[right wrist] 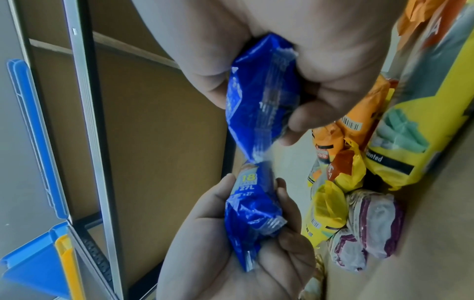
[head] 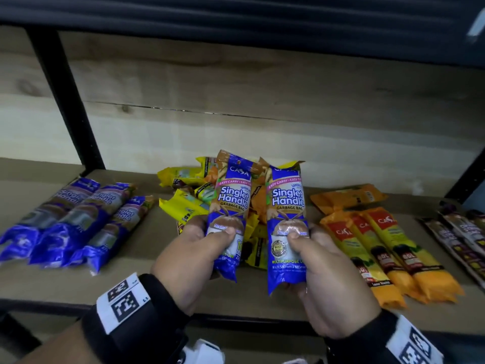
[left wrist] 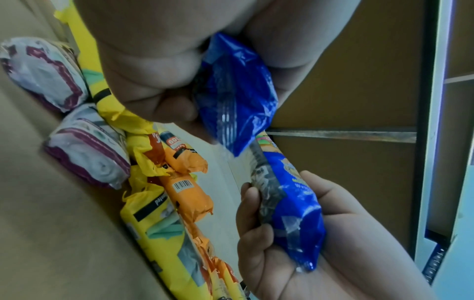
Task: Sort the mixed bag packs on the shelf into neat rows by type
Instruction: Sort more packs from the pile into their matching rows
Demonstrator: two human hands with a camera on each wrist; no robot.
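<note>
Both hands have a grip on a blue Singlet Handle pack. Left hand [head: 189, 248] wraps its fingers round the lower half of the left blue pack [head: 229, 206], thumb pressed across the front. Right hand [head: 328, 271] holds the right blue pack [head: 286, 222] the same way, thumb across the label and fingers curled behind. The two packs stand nearly upright, side by side and close together, their tops leaning slightly away from the person, raised above the shelf [head: 249, 300] in front of the mixed pile [head: 183, 195] of yellow and orange packs. In the left wrist view the left hand's fingers [left wrist: 143, 71] close over the crimped blue end of its pack, and the right wrist view shows the same for the other.

On the shelf to the left lies a row of blue packs [head: 68, 224], side by side. To the right lies a row of orange packs [head: 380, 248], and further right some dark purple packs [head: 462, 232] at the edge of view. Both wrists carry black bands with printed square markers, forearms reaching in from below.
</note>
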